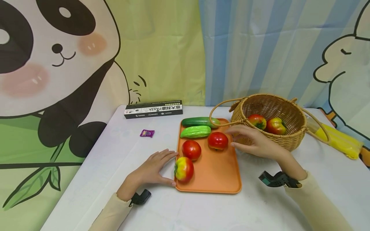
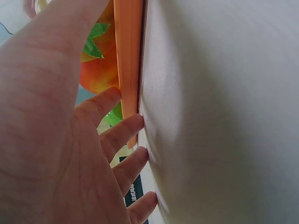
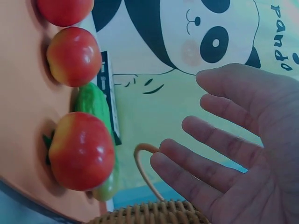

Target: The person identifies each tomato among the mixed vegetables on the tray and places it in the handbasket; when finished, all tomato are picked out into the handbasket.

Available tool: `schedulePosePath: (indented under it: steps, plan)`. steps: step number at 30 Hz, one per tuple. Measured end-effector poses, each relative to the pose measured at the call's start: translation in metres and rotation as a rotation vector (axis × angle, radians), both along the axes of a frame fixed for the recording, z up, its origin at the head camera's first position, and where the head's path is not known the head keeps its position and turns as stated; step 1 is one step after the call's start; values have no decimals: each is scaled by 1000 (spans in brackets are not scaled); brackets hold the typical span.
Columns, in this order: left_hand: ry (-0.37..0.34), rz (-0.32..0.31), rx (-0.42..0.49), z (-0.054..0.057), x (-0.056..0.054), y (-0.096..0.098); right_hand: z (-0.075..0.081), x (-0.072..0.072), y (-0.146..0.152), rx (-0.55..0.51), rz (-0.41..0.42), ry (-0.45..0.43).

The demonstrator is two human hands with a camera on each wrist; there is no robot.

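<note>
Orange tray (image 1: 214,179) between our hands

It lies near the tabletop's (image 1: 202,213) back edge, our left hand (image 1: 153,168) spread at its left edge, our right hand (image 1: 252,141), fingers apart, by its right. We expect it stiff, light, slick; grip both sides, lest tomatoes (image 1: 218,141) roll.

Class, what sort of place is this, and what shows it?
Probably an indoor play or demonstration corner: a cartoon-printed curtain backs a white table bearing an orange tray of glossy, artificial-looking produce.
</note>
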State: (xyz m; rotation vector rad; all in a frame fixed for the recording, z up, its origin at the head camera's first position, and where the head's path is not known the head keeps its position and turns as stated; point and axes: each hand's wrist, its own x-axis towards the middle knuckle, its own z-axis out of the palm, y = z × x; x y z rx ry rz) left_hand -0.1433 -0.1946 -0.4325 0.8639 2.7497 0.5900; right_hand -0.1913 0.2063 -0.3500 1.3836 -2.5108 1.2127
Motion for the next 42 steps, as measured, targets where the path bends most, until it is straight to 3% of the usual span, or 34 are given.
schedulePosePath:
  steps: [15, 30, 42]
  plan:
    - [-12, 5, -12, -2, -1, 0, -20, 0, -15, -38, 10, -48]
    - [-3, 0, -12, -1, -1, -1, -28, -8, -25, 24, -54, -39]
    - [-14, 1, -1, 1, 0, -1, -43, -13, -34, 63, -71, -90]
